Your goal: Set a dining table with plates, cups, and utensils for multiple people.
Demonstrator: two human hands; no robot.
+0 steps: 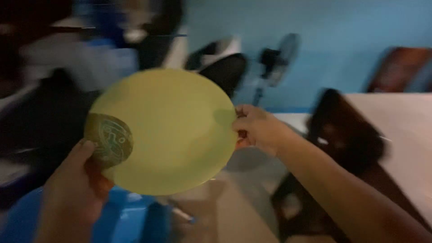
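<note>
Both hands are up on the yellow-green plate (166, 130), left hand (74, 189) pinching its lower-left rim, right hand (256, 128) clamping the opposite edge, so the 2 grips keep it tilted up facing the camera above a blue basin (130, 220).

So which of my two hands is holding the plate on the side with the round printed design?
Your left hand. Its thumb rests right beside the dark round design on the yellow-green plate, while your right hand pinches the plain opposite rim.
</note>
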